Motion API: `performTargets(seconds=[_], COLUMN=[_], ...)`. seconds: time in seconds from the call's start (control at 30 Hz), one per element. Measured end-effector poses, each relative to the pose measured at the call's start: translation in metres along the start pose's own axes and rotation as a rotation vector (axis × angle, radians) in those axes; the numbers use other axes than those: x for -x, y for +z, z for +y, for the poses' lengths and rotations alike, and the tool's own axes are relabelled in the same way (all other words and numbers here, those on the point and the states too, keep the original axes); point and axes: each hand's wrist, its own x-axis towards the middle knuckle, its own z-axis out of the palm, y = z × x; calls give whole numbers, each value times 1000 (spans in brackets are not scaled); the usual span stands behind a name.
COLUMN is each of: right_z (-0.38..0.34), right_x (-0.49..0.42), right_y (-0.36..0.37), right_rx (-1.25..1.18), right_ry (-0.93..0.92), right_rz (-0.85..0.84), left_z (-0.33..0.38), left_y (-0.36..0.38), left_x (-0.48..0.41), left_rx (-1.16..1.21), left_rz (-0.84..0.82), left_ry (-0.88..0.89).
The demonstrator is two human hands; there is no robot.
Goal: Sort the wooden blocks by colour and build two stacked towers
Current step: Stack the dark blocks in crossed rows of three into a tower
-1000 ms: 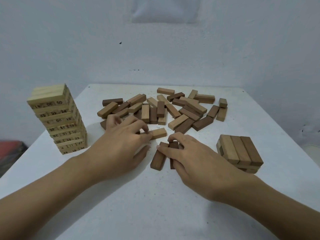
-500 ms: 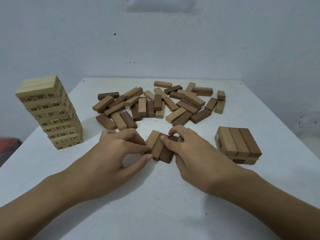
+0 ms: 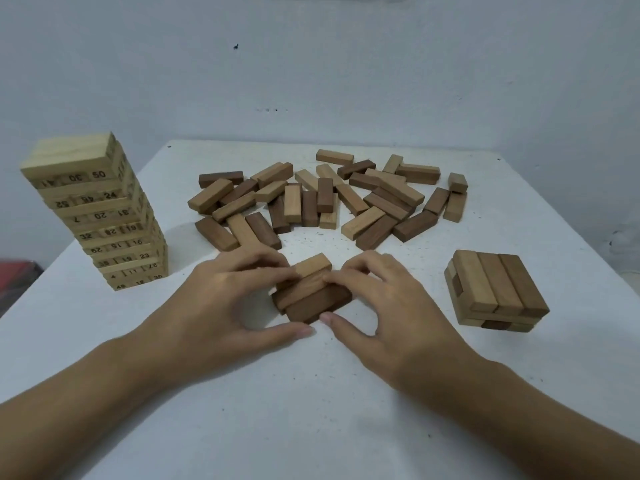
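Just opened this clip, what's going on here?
A person grips a row of three blocks between the left hand and the right hand, near the front of the white table. A tall tower of pale numbered blocks stands at the left, and a short stack of light and dark brown blocks sits at the right. Behind the hands lies a loose pile of brown blocks, not yet stacked.

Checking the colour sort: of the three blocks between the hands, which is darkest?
The nearest block, at the front of the row, is dark brown; the middle block is mid-brown and the farthest block pale tan.
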Motion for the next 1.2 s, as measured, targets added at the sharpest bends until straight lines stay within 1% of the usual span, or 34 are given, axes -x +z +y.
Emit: performTargets(seconds=[0.07, 0.2, 0.3, 0.4, 0.6, 0.7, 0.77, 0.9, 1.0, 1.2], right_z=[0, 1, 4, 6, 10, 11, 11, 10, 10, 13], right_x=[1, 3, 1, 0, 3, 3, 3, 3, 1, 0], right_y=[0, -1, 1, 4, 10, 14, 17, 17, 16, 17], right_rx=[-13, 42, 142, 226, 259, 294, 275, 258, 247, 249], right_ry=[30, 107, 88, 25, -26, -34, -40, -38, -34, -45], right_rz=[5, -129, -243, -303, -294, -270, -243, -229, -237, -244], left_z=[-3, -6, -8, -11, -12, -10, -10, -10, -12, -17], left_y=[-2, -3, -3, -2, 4, 6, 7, 8, 9, 7], left_x=[0, 3, 4, 5, 6, 5, 4, 5, 3, -1], left_rx=[19, 49, 38, 19, -39, -113, -128, -111, -42, 20], left_rz=[-9, -23, -33, -46, -115, -142, -153, -148, -144, -138], left_ry=[1, 20, 76, 126, 191, 221, 219, 184, 155, 144])
